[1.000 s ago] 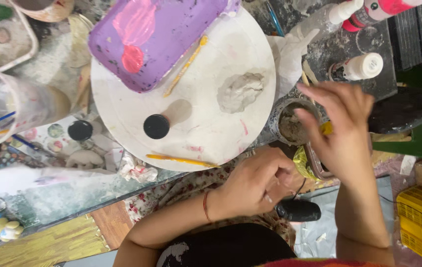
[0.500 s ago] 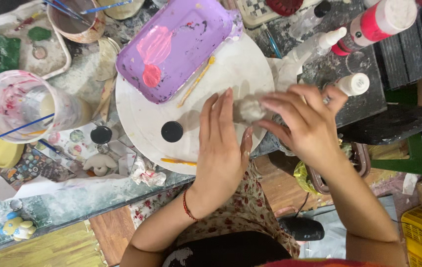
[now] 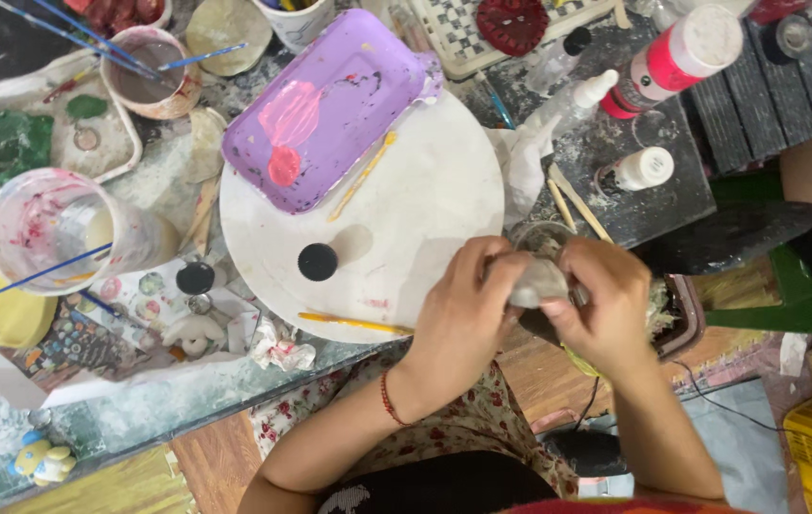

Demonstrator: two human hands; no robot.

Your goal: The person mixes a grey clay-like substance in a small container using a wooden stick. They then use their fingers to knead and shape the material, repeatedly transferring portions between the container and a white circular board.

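While hands (image 3: 539, 305) squeeze grey clay (image 3: 536, 283), pink bottle (image 3: 677, 57) (white-capped) lies beyond.

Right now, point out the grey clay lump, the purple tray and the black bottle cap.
grey clay lump (image 3: 536, 283), head view, on its bare top between both hands.
purple tray (image 3: 349, 86), head view, on its unpainted floor.
black bottle cap (image 3: 317, 262), head view, on its top.

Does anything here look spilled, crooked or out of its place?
The purple tray lies tilted, overhanging the white round board, smeared with pink paint. A crumpled stained tissue lies at the table edge. Both hands, left hand and right hand, hold a grey clay lump.
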